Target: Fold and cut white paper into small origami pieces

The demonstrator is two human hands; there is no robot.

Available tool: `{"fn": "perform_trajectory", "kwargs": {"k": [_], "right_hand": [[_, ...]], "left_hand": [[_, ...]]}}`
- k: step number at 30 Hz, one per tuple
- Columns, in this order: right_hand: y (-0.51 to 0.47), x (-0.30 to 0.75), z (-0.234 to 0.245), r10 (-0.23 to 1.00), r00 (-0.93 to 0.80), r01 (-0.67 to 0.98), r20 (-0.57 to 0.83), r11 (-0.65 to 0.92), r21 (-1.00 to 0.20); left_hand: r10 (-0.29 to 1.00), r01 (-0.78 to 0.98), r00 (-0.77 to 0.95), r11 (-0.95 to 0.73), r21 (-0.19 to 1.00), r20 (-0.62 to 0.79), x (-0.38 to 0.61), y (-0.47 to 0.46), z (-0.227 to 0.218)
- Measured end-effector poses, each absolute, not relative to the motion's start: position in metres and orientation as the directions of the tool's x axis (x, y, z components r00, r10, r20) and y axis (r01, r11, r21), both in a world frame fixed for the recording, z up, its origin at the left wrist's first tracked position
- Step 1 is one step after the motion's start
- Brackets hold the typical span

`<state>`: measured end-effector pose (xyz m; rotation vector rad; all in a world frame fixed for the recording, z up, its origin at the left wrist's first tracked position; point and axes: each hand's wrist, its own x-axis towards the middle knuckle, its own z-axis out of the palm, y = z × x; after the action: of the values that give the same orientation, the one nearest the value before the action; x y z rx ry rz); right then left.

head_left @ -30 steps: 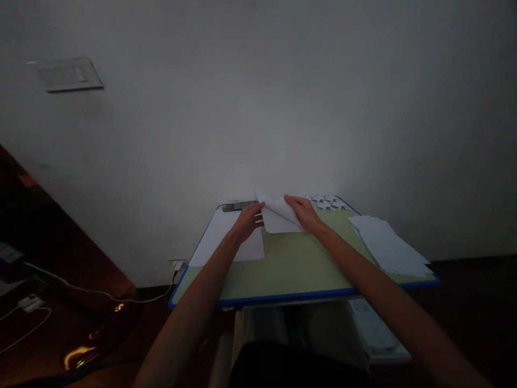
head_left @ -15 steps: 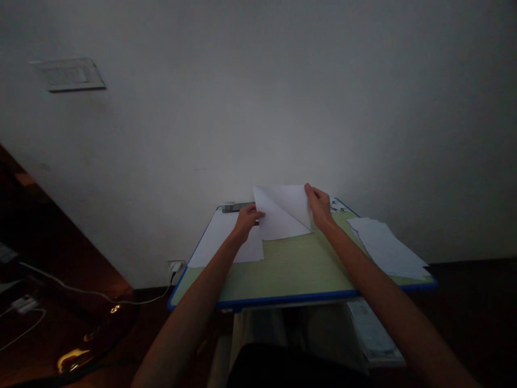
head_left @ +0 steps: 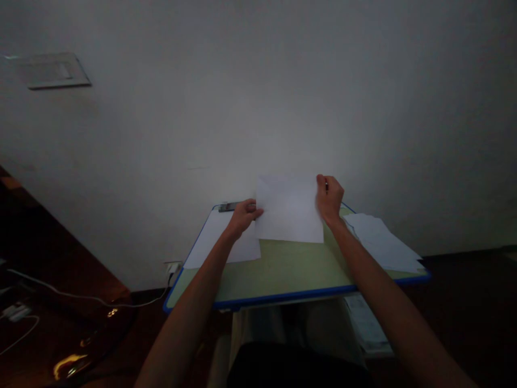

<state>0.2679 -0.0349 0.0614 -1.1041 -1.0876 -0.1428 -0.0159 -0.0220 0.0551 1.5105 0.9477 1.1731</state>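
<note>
A white sheet of paper (head_left: 288,210) is held up over the small table (head_left: 283,275), spread out between both hands. My left hand (head_left: 244,214) pinches its left edge between thumb and fingers. At the upper right edge my right hand (head_left: 329,195) is closed on the paper, fingers curled. More white sheets (head_left: 220,242) lie on the table's left side, partly under my left forearm. On the right, beyond my right wrist, rests a loose pile of white paper (head_left: 382,240).
A dark flat object, perhaps a phone (head_left: 228,206), lies at the table's back left. The wall (head_left: 258,108) rises behind the table. A plug with a cable (head_left: 173,268) sits in a socket at left. Under the table's right side is a pale stack (head_left: 367,323).
My right hand has moved right and slightly up. The paper, which had its corner folded across diagonally, is now opened out flat. The left hand keeps its hold.
</note>
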Motion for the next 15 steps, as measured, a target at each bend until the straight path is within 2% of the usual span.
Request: {"fn": "perform_trajectory", "kwargs": {"k": [5,11,15], "right_hand": [[-0.030,0.276,0.057,0.440,0.482,0.581,0.757,0.486,-0.653],[-0.022,0.274,0.047,0.660,0.345,0.505,0.668,0.469,-0.724],[-0.020,0.270,0.041,0.762,0.248,0.530,0.598,0.410,-0.742]], "left_hand": [[0.927,-0.004,0.270,-0.267,0.964,0.258,-0.017,-0.021,0.054],[0.946,-0.043,0.184,-0.262,0.964,0.265,-0.020,-0.020,0.047],[0.956,-0.065,0.140,-0.251,0.966,0.258,-0.019,-0.023,0.046]]}}
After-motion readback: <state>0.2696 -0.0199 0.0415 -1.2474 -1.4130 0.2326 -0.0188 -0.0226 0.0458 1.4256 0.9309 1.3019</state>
